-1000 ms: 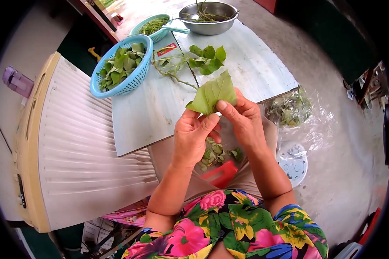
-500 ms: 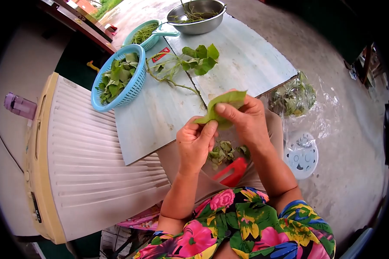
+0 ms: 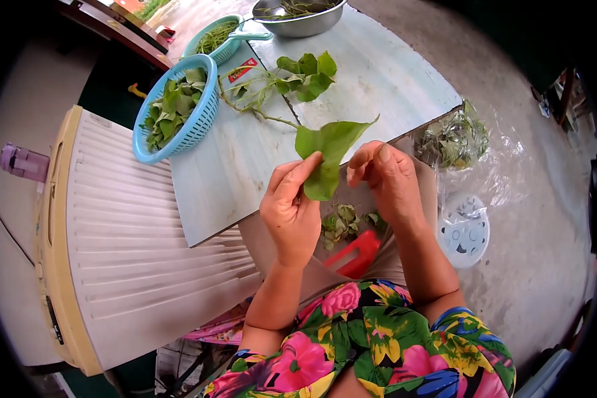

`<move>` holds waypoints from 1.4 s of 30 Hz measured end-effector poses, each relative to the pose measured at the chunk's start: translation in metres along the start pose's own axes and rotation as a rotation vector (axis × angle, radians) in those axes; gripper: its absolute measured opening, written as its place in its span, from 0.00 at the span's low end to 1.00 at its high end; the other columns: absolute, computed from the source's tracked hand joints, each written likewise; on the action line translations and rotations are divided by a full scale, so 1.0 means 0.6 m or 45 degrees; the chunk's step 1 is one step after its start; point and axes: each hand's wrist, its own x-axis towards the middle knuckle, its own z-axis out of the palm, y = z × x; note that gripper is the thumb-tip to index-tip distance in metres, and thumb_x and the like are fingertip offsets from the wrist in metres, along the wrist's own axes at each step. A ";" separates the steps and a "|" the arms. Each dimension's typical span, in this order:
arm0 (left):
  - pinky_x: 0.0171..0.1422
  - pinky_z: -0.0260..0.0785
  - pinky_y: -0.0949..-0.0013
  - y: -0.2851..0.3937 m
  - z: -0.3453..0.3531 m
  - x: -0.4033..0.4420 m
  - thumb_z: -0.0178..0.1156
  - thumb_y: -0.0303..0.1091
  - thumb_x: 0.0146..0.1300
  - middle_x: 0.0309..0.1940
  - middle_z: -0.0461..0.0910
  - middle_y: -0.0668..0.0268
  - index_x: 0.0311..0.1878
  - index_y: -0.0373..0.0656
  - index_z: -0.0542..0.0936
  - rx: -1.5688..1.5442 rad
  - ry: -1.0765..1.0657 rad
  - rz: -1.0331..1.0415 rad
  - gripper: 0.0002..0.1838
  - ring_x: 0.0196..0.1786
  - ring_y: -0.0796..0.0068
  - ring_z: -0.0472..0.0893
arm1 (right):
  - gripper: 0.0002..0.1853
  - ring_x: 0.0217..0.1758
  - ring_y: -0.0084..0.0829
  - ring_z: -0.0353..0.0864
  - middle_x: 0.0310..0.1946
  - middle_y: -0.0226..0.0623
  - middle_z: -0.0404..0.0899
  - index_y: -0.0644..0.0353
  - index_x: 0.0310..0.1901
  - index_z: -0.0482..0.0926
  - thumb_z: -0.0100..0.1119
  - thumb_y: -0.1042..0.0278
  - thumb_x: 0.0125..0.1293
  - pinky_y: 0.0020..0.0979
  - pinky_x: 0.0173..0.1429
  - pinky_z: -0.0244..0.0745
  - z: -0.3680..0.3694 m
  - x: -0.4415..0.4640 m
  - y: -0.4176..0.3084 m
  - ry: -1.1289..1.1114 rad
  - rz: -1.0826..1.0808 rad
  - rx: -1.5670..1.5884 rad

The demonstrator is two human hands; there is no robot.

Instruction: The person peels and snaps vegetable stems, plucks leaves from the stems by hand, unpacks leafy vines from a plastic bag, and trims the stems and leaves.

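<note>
My left hand (image 3: 292, 205) pinches a broad green leaf (image 3: 331, 149) near its base, between thumb and fingers. The leaf stands spread open above the near edge of the board. Just right of it, apart from the leaf, is my right hand (image 3: 388, 182), its fingers curled in against the thumb. Whether something small sits in that pinch is hidden. Beyond the hands, a leafy vine cutting (image 3: 305, 76) lies on the pale board (image 3: 225, 179), its stem reaching left. A blue basket (image 3: 205, 119) of picked leaves (image 3: 176, 109) rests at the board's left side.
Toward the back are a turquoise strainer (image 3: 232, 43) with thin green stems and a metal bowl (image 3: 305, 26) with more stems. Wilted leaves (image 3: 341, 224) lie below my hands near a red object (image 3: 358, 255). On the floor at right are bagged greens (image 3: 454, 139) and a white perforated stool (image 3: 464, 232).
My right hand has let go of the leaf and drawn slightly away to the right. The leaf, folded between both hands before, now stands open in my left hand alone.
</note>
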 end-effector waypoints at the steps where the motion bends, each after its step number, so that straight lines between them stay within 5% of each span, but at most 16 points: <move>1: 0.25 0.64 0.79 0.000 0.002 0.002 0.55 0.16 0.50 0.29 0.74 0.66 0.40 0.37 0.78 0.003 -0.003 -0.009 0.13 0.24 0.82 0.71 | 0.21 0.28 0.18 0.69 0.24 0.30 0.74 0.65 0.34 0.76 0.51 0.50 0.60 0.20 0.37 0.64 -0.001 -0.002 0.006 -0.105 -0.055 -0.075; 3: 0.30 0.66 0.76 0.001 0.006 0.004 0.53 0.12 0.47 0.32 0.73 0.64 0.41 0.40 0.79 0.412 0.034 0.450 0.18 0.28 0.77 0.73 | 0.16 0.32 0.16 0.70 0.27 0.29 0.76 0.65 0.37 0.76 0.54 0.57 0.60 0.19 0.39 0.65 0.019 -0.009 -0.001 -0.071 -0.111 -0.069; 5: 0.31 0.67 0.76 -0.005 0.008 -0.002 0.53 0.12 0.47 0.31 0.73 0.62 0.42 0.38 0.78 0.451 -0.019 0.504 0.18 0.27 0.75 0.73 | 0.13 0.33 0.15 0.70 0.29 0.28 0.76 0.65 0.38 0.76 0.54 0.62 0.60 0.19 0.39 0.66 0.027 -0.011 -0.010 -0.022 -0.062 -0.088; 8: 0.31 0.68 0.78 -0.001 0.019 -0.022 0.53 0.17 0.53 0.32 0.74 0.64 0.52 0.35 0.66 -0.292 -0.007 -0.063 0.21 0.27 0.80 0.73 | 0.09 0.33 0.14 0.71 0.32 0.27 0.77 0.65 0.39 0.77 0.55 0.71 0.59 0.18 0.38 0.67 0.015 -0.008 0.001 0.067 -0.053 -0.033; 15: 0.29 0.67 0.80 -0.008 0.006 -0.012 0.57 0.30 0.57 0.33 0.74 0.63 0.48 0.37 0.67 -0.938 -0.175 -0.494 0.17 0.27 0.81 0.73 | 0.09 0.32 0.15 0.72 0.32 0.29 0.78 0.65 0.39 0.77 0.55 0.71 0.59 0.19 0.38 0.68 0.007 -0.009 0.004 0.119 -0.018 -0.017; 20: 0.23 0.64 0.79 -0.007 0.016 -0.013 0.58 0.33 0.57 0.28 0.75 0.68 0.39 0.36 0.74 -0.755 -0.198 -0.597 0.11 0.23 0.81 0.72 | 0.08 0.27 0.19 0.73 0.28 0.33 0.77 0.68 0.37 0.75 0.54 0.72 0.59 0.21 0.30 0.70 0.012 -0.014 -0.007 -0.101 0.076 0.072; 31: 0.18 0.64 0.77 -0.007 0.014 -0.028 0.53 0.28 0.59 0.30 0.76 0.63 0.41 0.36 0.74 -0.953 -0.278 -0.677 0.08 0.20 0.77 0.72 | 0.06 0.25 0.16 0.72 0.25 0.30 0.76 0.66 0.34 0.75 0.56 0.72 0.58 0.19 0.28 0.67 0.007 -0.014 -0.005 0.081 0.120 0.088; 33: 0.18 0.63 0.77 -0.005 0.012 -0.029 0.53 0.28 0.59 0.30 0.76 0.63 0.41 0.36 0.74 -0.896 -0.257 -0.664 0.08 0.20 0.77 0.72 | 0.06 0.26 0.16 0.71 0.25 0.29 0.76 0.65 0.33 0.76 0.57 0.72 0.57 0.18 0.29 0.66 0.004 -0.016 -0.010 -0.168 0.242 0.114; 42: 0.22 0.63 0.80 -0.007 0.003 -0.036 0.56 0.29 0.58 0.22 0.73 0.69 0.35 0.35 0.75 -0.737 -0.309 -0.715 0.06 0.19 0.83 0.70 | 0.09 0.28 0.16 0.70 0.25 0.28 0.75 0.64 0.33 0.76 0.57 0.66 0.58 0.19 0.36 0.65 -0.019 -0.005 -0.006 0.298 -0.044 0.165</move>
